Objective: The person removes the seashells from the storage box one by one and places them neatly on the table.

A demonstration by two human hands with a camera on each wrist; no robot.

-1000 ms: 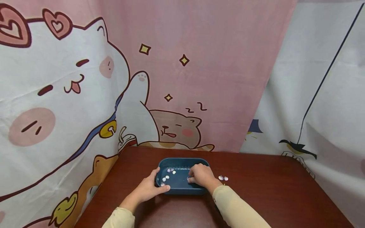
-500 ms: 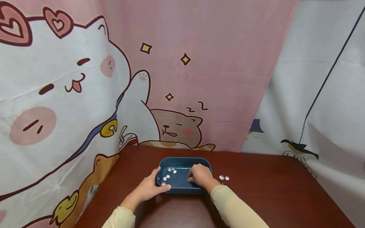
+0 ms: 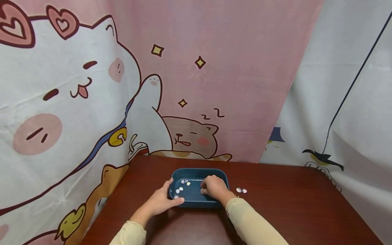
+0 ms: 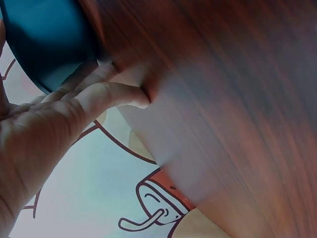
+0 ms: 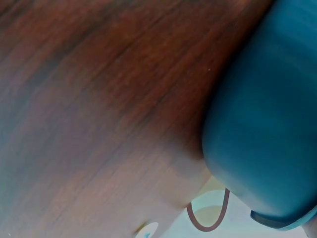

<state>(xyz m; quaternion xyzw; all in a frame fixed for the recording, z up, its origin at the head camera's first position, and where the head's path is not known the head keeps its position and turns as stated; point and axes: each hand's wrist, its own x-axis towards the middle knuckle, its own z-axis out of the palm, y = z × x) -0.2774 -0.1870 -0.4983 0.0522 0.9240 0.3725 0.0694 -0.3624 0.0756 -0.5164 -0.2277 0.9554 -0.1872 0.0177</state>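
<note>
A dark blue rectangular tray [image 3: 193, 204] stands on the table. My left hand [image 3: 159, 202] holds its left end, thumb on the near rim and fingers along the outer wall; the left wrist view shows these fingers against the tray's outside. Inside, my right hand [image 3: 214, 187] reaches down toward the floor of the tray, its bent fingers and thumb pinching a small shell [image 3: 201, 191], mostly hidden by the fingertips. Several small white-and-purple shells [image 3: 181, 188] lie in the tray's left part. In the right wrist view the tray's wall [image 5: 267, 124] fills the right side.
Two more small shells [image 3: 239, 190] lie on the brown wooden table [image 3: 291, 204], to the right of the tray. Behind the table hangs a pink and white cartoon cloth [image 3: 245, 85], which also covers the left side.
The whole head view has shifted slightly. Both hands keep their places at the tray, and the right fingertips stay low inside it with only a slight movement.
</note>
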